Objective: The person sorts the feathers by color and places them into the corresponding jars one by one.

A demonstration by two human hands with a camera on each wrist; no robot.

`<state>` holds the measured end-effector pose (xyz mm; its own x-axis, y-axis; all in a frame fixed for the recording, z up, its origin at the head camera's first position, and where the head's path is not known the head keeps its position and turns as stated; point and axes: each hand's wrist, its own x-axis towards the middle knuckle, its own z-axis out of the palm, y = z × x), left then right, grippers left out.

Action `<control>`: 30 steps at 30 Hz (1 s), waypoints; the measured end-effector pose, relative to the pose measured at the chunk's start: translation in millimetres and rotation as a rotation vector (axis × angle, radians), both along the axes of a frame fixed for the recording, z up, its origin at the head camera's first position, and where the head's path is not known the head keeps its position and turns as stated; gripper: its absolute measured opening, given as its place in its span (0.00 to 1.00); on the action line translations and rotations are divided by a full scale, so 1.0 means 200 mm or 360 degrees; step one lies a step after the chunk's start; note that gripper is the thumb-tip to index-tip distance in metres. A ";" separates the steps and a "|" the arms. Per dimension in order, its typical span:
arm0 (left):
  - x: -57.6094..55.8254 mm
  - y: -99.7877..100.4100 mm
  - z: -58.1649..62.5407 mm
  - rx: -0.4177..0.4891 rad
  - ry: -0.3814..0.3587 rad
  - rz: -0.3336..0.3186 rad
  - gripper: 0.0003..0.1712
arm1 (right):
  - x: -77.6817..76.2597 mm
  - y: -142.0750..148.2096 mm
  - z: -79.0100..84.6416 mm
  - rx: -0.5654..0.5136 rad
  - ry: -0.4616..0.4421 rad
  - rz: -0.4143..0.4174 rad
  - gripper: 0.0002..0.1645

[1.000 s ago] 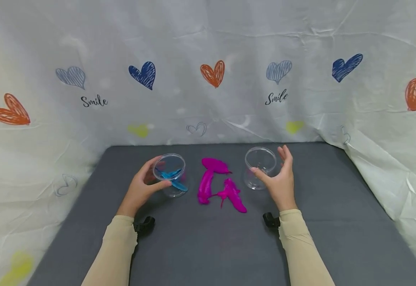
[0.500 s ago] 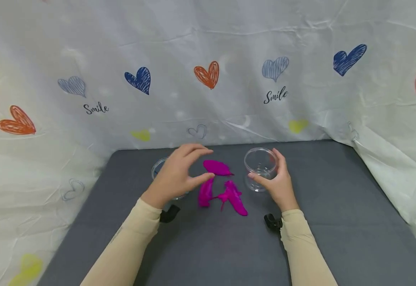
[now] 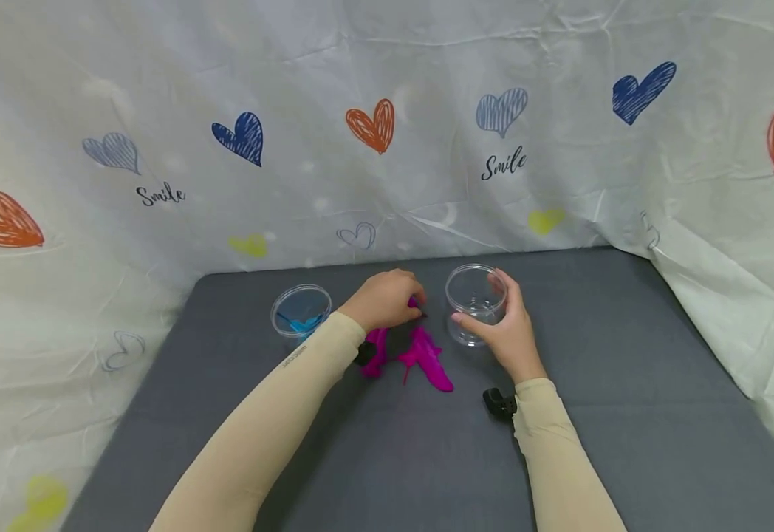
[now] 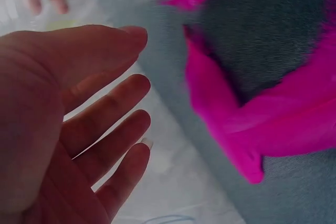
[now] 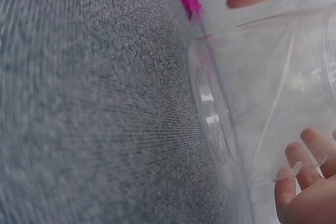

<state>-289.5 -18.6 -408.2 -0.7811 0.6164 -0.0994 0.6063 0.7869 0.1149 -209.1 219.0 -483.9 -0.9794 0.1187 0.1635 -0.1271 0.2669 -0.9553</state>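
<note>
Holding clear round tub (image 3: 475,301), perhaps plastic.

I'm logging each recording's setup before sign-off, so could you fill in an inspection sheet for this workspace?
Surface: grey table, fabric-like texture.
Job's things: pink pieces lie mid-table; blue material is in the left cup; right cup stands upright, clear.
Clutter: nothing seen.
Hands: left hand over the pink pieces, fingers loose; right hand curled round the right cup.
Cables: nothing certain.
Surroundings: white drape printed with hearts and "Smile".
</note>
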 end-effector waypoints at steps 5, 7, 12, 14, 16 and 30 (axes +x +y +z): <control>-0.05 0.04 -0.06 -0.0078 -0.0028 0.0001 0.10 | -0.01 0.01 -0.01 -0.0005 -0.0012 -0.0005 0.68; -0.06 0.06 -0.07 -0.0087 -0.0042 -0.0011 0.10 | -0.01 0.01 -0.01 -0.0006 -0.0019 0.0003 0.68; -0.07 0.08 -0.09 -0.0110 -0.0052 -0.0015 0.09 | -0.02 0.01 -0.01 -0.0002 -0.0029 0.0035 0.67; -0.07 0.09 -0.09 -0.0140 -0.0024 -0.0016 0.08 | -0.03 0.01 -0.01 0.0000 -0.0031 0.0039 0.67; -0.06 0.10 -0.11 -0.0179 0.0036 -0.0037 0.05 | -0.02 0.02 -0.01 0.0003 -0.0035 0.0037 0.67; -0.06 0.11 -0.17 -0.0221 0.0267 -0.0105 0.06 | -0.03 0.01 -0.01 -0.0023 -0.0028 0.0036 0.66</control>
